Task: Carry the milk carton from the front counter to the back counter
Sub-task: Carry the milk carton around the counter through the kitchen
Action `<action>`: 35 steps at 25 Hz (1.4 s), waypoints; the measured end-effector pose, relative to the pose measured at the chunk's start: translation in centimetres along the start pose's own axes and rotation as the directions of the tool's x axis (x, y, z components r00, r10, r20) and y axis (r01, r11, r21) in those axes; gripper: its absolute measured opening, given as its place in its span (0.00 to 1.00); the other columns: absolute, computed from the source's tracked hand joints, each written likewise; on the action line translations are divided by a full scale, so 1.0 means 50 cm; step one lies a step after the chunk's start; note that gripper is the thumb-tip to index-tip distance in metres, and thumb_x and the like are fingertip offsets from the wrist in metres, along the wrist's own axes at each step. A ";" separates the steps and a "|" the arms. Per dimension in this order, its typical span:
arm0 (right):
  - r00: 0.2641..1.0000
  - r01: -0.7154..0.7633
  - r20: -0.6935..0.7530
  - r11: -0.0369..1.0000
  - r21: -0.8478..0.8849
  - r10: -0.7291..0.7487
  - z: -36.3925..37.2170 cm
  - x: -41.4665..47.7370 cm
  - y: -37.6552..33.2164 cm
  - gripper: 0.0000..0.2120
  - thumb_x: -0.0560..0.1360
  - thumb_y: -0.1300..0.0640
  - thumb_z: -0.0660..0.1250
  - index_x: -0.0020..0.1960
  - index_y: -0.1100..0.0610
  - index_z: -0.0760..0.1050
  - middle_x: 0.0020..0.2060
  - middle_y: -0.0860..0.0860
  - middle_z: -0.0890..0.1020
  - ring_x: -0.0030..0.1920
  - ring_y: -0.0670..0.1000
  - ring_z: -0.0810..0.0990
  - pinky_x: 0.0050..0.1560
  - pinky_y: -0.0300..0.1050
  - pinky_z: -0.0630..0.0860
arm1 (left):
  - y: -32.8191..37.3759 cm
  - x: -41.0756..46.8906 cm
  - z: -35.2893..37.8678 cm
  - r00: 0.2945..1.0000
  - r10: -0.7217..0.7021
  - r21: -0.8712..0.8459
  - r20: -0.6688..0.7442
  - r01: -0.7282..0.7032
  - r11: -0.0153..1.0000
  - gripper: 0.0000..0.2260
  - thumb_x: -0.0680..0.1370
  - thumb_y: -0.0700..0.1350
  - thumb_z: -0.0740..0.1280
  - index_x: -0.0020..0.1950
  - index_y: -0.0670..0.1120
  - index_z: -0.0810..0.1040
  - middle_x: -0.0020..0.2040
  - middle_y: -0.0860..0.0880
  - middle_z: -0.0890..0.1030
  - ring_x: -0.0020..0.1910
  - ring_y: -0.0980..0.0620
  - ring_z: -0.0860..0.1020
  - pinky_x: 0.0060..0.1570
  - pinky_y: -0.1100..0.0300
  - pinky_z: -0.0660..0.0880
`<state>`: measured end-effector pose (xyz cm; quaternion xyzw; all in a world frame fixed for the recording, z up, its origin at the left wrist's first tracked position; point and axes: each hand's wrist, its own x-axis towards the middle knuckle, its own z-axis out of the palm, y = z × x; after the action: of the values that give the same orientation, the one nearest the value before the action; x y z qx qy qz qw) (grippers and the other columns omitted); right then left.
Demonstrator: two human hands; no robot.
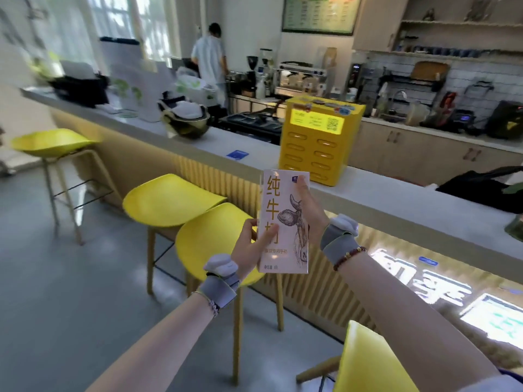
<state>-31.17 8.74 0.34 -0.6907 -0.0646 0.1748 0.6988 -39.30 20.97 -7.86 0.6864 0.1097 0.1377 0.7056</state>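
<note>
Holding the milk carton [284,222] upright in the air, the person has both hands closed on it: the left hand [250,244] pinches its lower left edge, the right hand [307,207] wraps its right side with the thumb across the face. The front counter [396,199] lies just beyond the hands, the back counter [441,134] well beyond that. Carrying it well likely means keeping it vertical, gripping firmly but without squeezing, and steering clear of the yellow stools [215,239] below the hands.

Large gold characters "纯牛奶" were printed down the milk carton [284,222], a QR code was shown on the yellow charging box [319,141], and the menu board's [319,12] text was blurred.
</note>
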 end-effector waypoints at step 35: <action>0.574 -0.104 0.808 0.990 -0.095 0.138 1.938 0.326 0.044 0.33 0.83 0.31 0.54 0.54 0.56 0.86 0.42 0.55 0.93 0.43 0.55 0.91 0.46 0.49 0.88 | 0.093 0.147 -1.730 0.550 -0.099 -0.188 -0.829 -0.107 0.976 0.17 0.79 0.57 0.59 0.52 0.43 0.67 0.49 0.39 0.77 0.47 0.42 0.78 0.55 0.39 0.76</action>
<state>-48.51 105.46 -0.67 -0.5500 -0.3326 0.5168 0.5655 -62.37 104.77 -5.88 0.4577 0.4139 0.4594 0.6389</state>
